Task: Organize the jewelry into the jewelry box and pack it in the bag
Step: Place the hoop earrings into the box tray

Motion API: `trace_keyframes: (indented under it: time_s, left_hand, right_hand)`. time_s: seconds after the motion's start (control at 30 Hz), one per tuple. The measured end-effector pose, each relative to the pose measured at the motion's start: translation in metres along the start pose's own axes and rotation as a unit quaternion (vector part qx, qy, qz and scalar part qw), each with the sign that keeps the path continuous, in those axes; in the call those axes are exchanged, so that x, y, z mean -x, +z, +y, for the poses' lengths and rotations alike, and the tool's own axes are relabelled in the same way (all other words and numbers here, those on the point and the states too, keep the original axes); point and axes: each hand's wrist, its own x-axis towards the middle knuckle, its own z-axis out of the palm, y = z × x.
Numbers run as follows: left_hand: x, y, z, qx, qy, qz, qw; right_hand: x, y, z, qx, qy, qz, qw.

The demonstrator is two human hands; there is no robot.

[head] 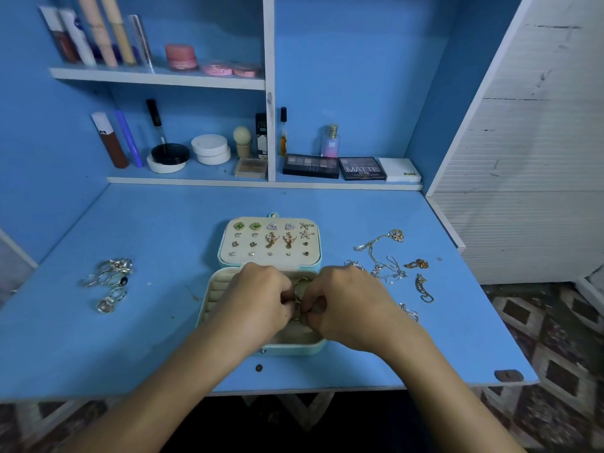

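A light blue jewelry box [214, 291] lies open on the blue desk. Its lid panel [270, 240] carries several pairs of earrings. Over the box's bottom tray, my left hand [258, 299] and my right hand [343, 304] meet, both pinching a gold chain piece [300, 289] between the fingertips. Most of the tray is hidden under the hands. A pile of silver rings [109, 282] lies to the left of the box. Several gold and silver necklaces [389, 263] are spread to its right. No bag is in view.
The desk [147, 223] ends in a front edge near me and a white wall panel [523, 158] on the right. Shelves behind hold makeup palettes [361, 168], a perfume bottle [330, 142], jars and tubes [98, 34].
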Motion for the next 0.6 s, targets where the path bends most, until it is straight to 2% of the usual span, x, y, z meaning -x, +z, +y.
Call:
trace_keyframes:
  time_s: [0.13, 0.23, 0.37, 0.6]
  left_hand:
    - [-0.001, -0.003, -0.006, 0.077, 0.003, 0.012, 0.997]
    - [-0.006, -0.011, -0.017, 0.144, 0.003, 0.025, 0.989]
    - [-0.016, -0.028, -0.034, 0.187, 0.004, 0.074, 0.979]
    - [-0.049, -0.033, -0.071, 0.165, -0.002, 0.149, 0.975]
  right_hand:
    - [0.0, 0.0, 0.005, -0.035, -0.004, -0.003, 0.999]
    - [-0.001, -0.004, 0.011, -0.112, 0.008, -0.008, 0.994]
    - [-0.014, -0.004, 0.022, -0.18, 0.018, 0.056, 0.982]
    - [-0.044, -0.005, 0.029, -0.243, 0.069, 0.155, 0.955]
